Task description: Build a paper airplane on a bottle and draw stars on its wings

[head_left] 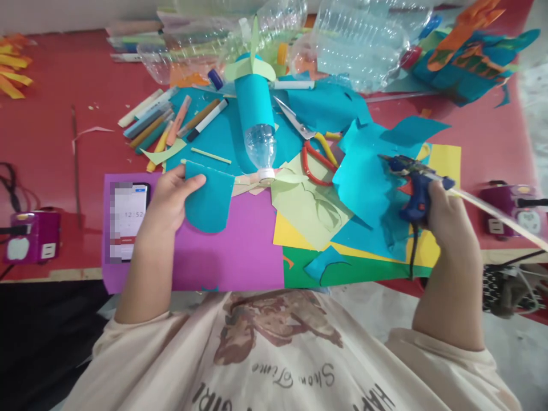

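My left hand (173,194) pinches the upper left edge of a blue paper piece (208,200) with a rounded lower end, held above the purple sheet (240,251). A blue glue gun (414,197) with a long glue stick (500,216) out of its back is gripped in my right hand (447,208), its nozzle pointing left over crumpled blue paper (363,171). Between the hands and farther back lies a plastic bottle (261,145) wrapped in blue paper, with pale green paper fins at its far end and a white cap toward me.
Scissors (314,137) with red and yellow handles lie right of the bottle. Several markers (154,123) are on the left, near a phone (128,222). Clear plastic bottles (359,43) line the back. Purple power sockets (32,234) sit at the left edge, with another at right.
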The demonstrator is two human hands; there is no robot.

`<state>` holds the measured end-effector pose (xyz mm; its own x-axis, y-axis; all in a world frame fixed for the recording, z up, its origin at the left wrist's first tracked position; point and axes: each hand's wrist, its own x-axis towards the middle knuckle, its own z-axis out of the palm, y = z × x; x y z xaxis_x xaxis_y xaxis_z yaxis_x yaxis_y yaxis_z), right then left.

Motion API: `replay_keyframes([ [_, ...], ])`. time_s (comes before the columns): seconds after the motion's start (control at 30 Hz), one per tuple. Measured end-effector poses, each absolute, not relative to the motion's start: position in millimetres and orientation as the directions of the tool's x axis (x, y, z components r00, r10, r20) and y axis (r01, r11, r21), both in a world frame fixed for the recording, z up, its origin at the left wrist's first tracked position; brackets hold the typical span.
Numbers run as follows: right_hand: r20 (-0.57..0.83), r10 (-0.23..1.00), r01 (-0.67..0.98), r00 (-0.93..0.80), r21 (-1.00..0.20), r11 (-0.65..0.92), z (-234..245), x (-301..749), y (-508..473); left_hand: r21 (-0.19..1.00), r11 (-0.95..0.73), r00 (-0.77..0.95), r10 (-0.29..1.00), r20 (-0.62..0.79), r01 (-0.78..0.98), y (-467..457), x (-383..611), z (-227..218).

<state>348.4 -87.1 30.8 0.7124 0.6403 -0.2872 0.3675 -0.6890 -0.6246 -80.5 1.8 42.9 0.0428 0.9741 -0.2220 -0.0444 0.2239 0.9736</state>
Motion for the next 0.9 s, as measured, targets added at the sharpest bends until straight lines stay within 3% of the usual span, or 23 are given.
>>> replay_keyframes([
  [0.07, -0.237, 0.637, 0.535, 0.733, -0.376, -0.756, 42.4, 349.8, -90.5, 0.964, 0.264, 0.060, 0.963, -0.264, 0.018, 0.2, -89.1, 45.9],
  [0.1, -0.232, 0.646, 0.574, 0.728, -0.310, -0.758, 48.7, 346.4, -92.3, 0.960, 0.274, 0.069, 0.958, -0.277, 0.051, -0.6, -93.4, 47.0],
  [0.17, -0.003, 0.727, 0.672, 0.687, -0.380, -0.636, 58.5, 330.8, -95.2, 0.957, 0.267, 0.063, 0.960, -0.275, 0.110, -1.8, -101.0, 48.3],
  [0.27, 0.185, 0.882, 0.728, 0.434, -0.649, -0.222, 60.5, 290.5, -92.0, 0.956, 0.249, 0.038, 0.965, -0.258, 0.154, -2.0, -107.4, 48.7],
  [0.33, 0.235, 0.968, 0.774, 0.090, -0.628, 0.080, 54.1, 259.3, -81.9, 0.956, 0.241, 0.053, 0.966, -0.253, 0.167, -1.0, -107.8, 48.3],
  [0.43, 0.283, 0.926, 0.775, -0.250, -0.515, 0.367, 39.1, 217.9, -56.0, 0.959, 0.215, 0.125, 0.963, -0.239, 0.182, 1.5, -104.8, 47.4],
  [0.63, 0.178, 0.912, 0.772, -0.371, -0.487, 0.409, 17.3, 179.9, -10.6, 0.966, 0.201, 0.139, 0.965, -0.224, 0.162, 5.7, -102.5, 47.1],
  [0.8, 0.235, 0.892, 0.703, -0.387, -0.550, 0.450, 30.3, 185.0, -29.7, 0.964, 0.210, 0.087, 0.970, -0.226, 0.162, 4.7, -106.4, 49.9],
  [0.9, 0.236, 0.882, 0.659, -0.408, -0.593, 0.463, 41.7, 190.2, -61.1, 0.957, 0.223, 0.153, 0.955, -0.252, 0.187, 3.1, -108.2, 50.9],
])
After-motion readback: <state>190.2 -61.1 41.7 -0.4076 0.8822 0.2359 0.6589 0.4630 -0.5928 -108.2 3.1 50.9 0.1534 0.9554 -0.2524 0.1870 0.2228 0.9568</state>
